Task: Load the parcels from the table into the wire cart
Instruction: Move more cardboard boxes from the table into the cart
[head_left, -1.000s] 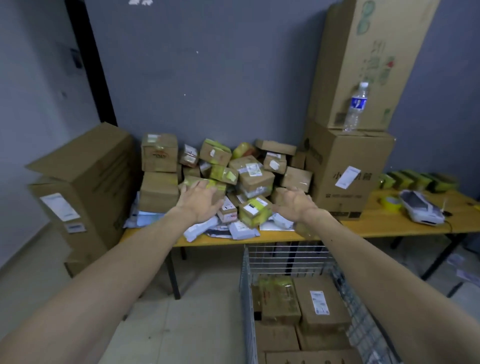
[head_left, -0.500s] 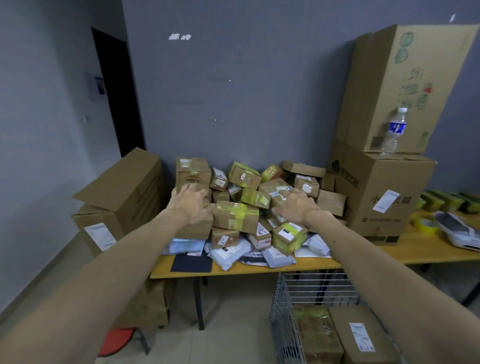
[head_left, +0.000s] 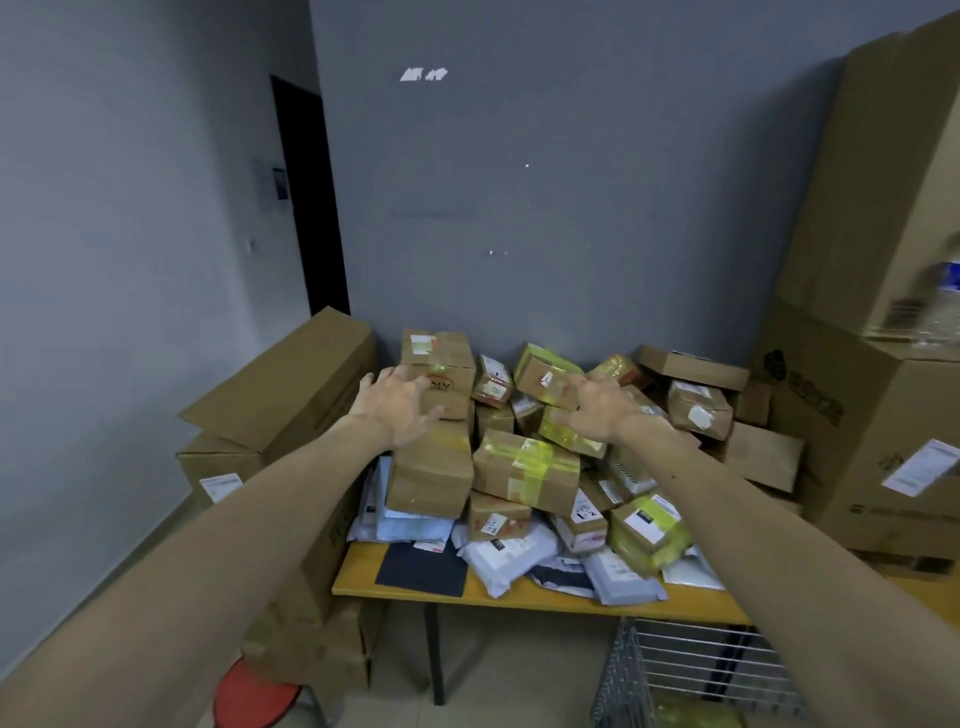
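A heap of taped cardboard parcels (head_left: 524, 470) and grey mailer bags (head_left: 506, 558) covers the yellow table (head_left: 519, 595). My left hand (head_left: 400, 408) reaches out with spread fingers and touches the left front of the tall brown box (head_left: 447, 364) stacked at the heap's left. My right hand (head_left: 597, 408) is stretched flat, fingers straight, over a small yellow-taped parcel (head_left: 569, 439) in the middle of the heap. Neither hand grips anything. The wire cart (head_left: 691, 670) shows at the bottom right, below the table edge.
Large cartons (head_left: 291, 395) lean against the table's left end, with a red stool (head_left: 254, 699) on the floor below. Big stacked cartons (head_left: 872, 415) and a water bottle (head_left: 943, 304) stand at the right. A dark doorway (head_left: 306, 208) opens at the back left.
Both hands have reached further up and back into the heap; the left went from the lower brown box to the tall box above it. The view rose, so less of the cart shows.
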